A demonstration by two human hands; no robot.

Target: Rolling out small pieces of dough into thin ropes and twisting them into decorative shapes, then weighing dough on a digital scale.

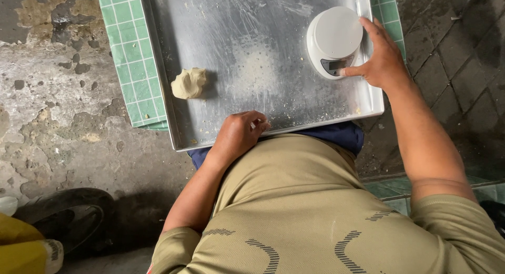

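Observation:
A scratched, flour-dusted metal tray (252, 53) lies on a green tiled counter. A pale lump of dough (189, 83) rests near the tray's left edge. At the tray's right side stands a round white kitchen scale (335, 40). My right hand (380, 58) reaches to the scale, thumb at its small display and fingers along its right side. My left hand (239, 133) sits at the tray's near edge with fingers curled in; whether it holds anything is hidden.
Green tiles (129, 58) show left of the tray. Rough stained concrete floor (58, 111) lies to the left, dark paving (457, 48) to the right. A black sandal (66, 216) and a yellow container (26, 250) sit at lower left.

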